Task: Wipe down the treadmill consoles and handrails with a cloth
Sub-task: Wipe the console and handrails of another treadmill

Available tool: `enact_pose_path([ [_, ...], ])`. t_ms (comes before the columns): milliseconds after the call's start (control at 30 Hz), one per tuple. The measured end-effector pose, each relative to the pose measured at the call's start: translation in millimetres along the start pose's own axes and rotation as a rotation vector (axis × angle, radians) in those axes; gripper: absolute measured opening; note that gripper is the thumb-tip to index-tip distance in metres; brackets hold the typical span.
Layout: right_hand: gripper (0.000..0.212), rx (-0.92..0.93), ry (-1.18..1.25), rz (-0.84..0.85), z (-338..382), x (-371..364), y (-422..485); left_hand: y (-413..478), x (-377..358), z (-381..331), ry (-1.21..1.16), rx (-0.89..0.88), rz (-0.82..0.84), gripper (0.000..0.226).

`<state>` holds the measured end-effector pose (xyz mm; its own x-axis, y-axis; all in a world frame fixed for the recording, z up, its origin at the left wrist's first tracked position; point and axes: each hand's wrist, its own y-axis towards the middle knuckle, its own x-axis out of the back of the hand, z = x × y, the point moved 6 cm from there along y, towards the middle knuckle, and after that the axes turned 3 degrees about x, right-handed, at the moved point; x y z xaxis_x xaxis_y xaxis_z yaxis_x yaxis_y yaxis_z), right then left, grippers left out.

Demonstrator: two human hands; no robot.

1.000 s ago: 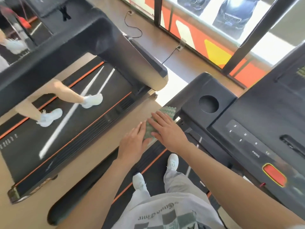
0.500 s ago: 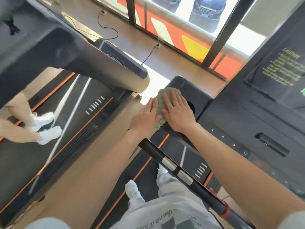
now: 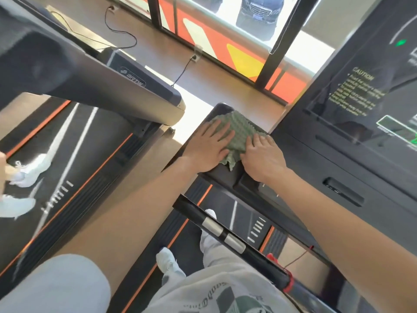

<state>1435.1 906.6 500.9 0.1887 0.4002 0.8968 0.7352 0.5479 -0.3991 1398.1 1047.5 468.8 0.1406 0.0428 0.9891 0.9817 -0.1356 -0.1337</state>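
Cloth [image 3: 234, 129] lies under flat left hand [image 3: 208, 150], right hand [image 3: 262, 158].

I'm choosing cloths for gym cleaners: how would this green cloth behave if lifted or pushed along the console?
Probably floppy: the green cloth lies rumpled, its corner crumpled between left hand and right hand. Likely light and thin-looking, bunching when pushed. Its bumpy weave should grip the console.

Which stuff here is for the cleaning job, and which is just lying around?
For the job: green cloth, left hand, right hand, console tray, handrail.
Just there: floor cable, next treadmill, red safety clip.
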Motion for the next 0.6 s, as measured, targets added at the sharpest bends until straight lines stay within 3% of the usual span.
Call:
enact_pose_path([
  [133,0.047,0.059,0.031,-0.092,4.1,4.4,-16.9,-31.8,-9.0,-17.1,-0.091,-0.041,-0.101,0.057],
  [233,0.039,0.132,0.266,-0.252,20.9,12.7,-26.7,-53.4,-5.1,-30.2,-0.164,0.009,-0.235,0.047],
  [300,0.049,0.202,0.377,-0.181,34.2,6.3,-25.5,-57.4,-2.8,-36.1,-0.184,0.051,-0.258,0.046],
  [367,0.055,0.207,0.317,-0.094,37.2,-6.2,-18.9,-53.2,-2.3,-35.9,-0.174,0.088,-0.235,0.05],
  [600,0.059,0.2,0.264,-0.133,31.8,-13.1,-12.7,-41.1,-11.6,-20.2,-0.088,0.069,-0.131,0.069],
])
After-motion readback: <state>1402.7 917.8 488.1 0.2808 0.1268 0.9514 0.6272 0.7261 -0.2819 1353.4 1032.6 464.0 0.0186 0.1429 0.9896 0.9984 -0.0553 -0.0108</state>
